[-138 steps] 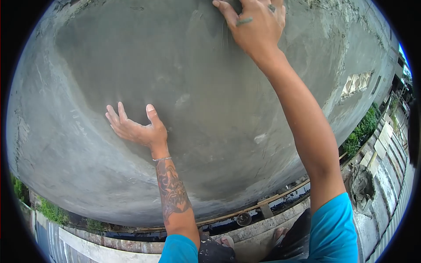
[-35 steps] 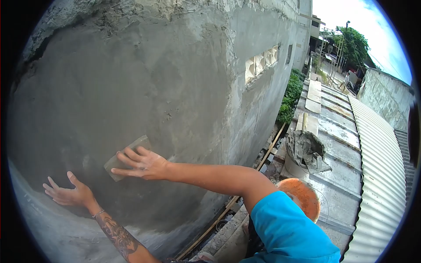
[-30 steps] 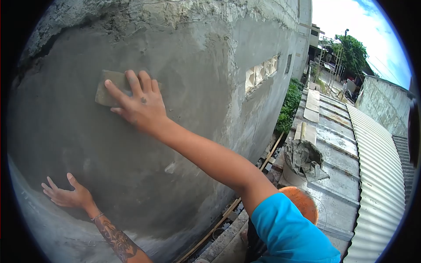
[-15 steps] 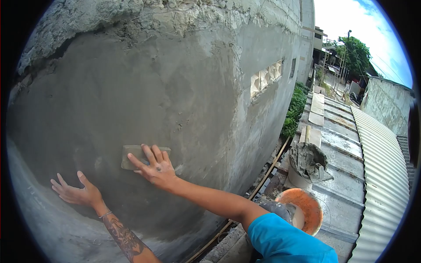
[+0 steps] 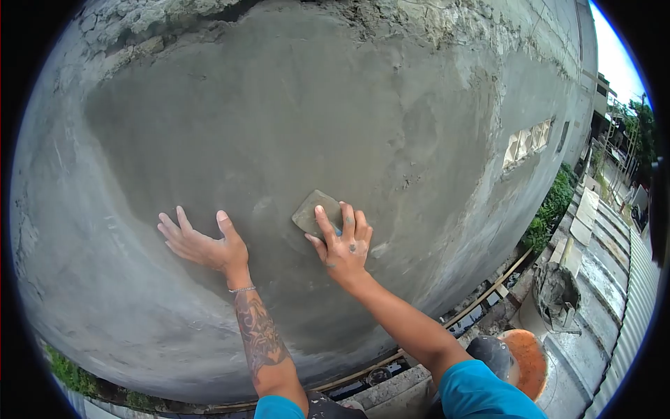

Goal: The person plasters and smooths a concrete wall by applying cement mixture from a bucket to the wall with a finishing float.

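Smooth, damp grey plaster covers the wall [image 5: 293, 119] in front of me. My right hand [image 5: 343, 243] grips a flat, grey-brown sponge [image 5: 311, 211] with squared corners and presses it against the plaster, fingers spread over its back. The sponge is tilted so that one corner points upward. To the left, my left hand [image 5: 213, 246] is open with fingers stretched and nothing in it, close to the border between the darker fresh plaster and the paler wall.
Rough, broken concrete [image 5: 433, 24] runs along the top. Vent blocks [image 5: 528, 144] are set into the wall at right. A mortar-caked bucket [image 5: 557, 293] and an orange basin [image 5: 528, 362] stand at lower right, beside a ribbed roof [image 5: 606, 279]. Green plants [image 5: 551, 202] grow by the wall's foot.
My view has swung left, so the wall and both hands appear farther right. The sponge has turned from lying level to a slant, still in my right hand. My left hand stays open.
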{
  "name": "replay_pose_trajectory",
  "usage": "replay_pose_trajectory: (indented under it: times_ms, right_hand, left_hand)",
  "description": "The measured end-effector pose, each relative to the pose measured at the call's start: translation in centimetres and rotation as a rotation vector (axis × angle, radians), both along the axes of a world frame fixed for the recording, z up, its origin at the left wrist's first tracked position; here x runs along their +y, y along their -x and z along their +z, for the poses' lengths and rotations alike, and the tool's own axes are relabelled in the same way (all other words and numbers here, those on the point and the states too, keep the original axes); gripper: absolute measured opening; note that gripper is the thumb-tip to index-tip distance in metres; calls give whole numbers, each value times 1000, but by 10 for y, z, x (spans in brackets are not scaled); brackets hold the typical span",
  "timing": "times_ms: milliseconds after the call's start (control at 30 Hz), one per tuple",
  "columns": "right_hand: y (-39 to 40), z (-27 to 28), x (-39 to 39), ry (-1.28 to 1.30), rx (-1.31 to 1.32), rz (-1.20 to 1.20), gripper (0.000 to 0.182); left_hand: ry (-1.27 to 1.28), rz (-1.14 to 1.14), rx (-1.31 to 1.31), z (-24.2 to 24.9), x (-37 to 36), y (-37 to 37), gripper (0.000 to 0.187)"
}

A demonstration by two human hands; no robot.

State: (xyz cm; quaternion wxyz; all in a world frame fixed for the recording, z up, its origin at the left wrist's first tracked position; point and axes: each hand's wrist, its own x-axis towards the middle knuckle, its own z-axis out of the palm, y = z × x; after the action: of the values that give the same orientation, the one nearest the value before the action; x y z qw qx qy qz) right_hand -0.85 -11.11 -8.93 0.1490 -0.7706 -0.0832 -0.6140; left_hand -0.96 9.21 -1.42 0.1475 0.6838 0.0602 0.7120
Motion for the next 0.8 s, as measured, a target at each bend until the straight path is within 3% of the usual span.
replay_pose_trajectory:
  times_ms: [67, 167, 233, 333, 433, 500, 600, 700, 800]
  right_hand:
    - [-6, 30, -14, -54, -52, -51, 63]
    - [-33, 171, -66, -310, -170, -108, 56]
    - [-44, 197, -92, -387, -195, -166, 58]
    - [-40, 138, -87, -610, -67, -181, 59]
    - [1, 39, -11, -171, 83, -52, 69]
    - [6, 3, 8, 91, 61, 74, 71]
    - [-18, 83, -32, -102, -119, -74, 69]
    - [-48, 186, -89, -459, -187, -163, 58]
    - [-49, 201, -97, -553, -142, -156, 57]
  left_hand:
    - [-22, -14, 3, -1, 0, 1, 68]
    - [-18, -40, 32, -1, 1, 3, 69]
    - [-16, -46, 50, -2, 0, 6, 70]
    - [-3, -30, 44, -1, -1, 4, 72]
    - [5, -18, 17, 3, -3, -1, 71]
    - [-2, -24, 36, 2, -3, 5, 71]
    - [-20, -31, 8, 0, 1, 3, 69]
    - [-22, -37, 18, 1, -1, 4, 70]
    - [-33, -5, 8, 1, -1, 1, 71]
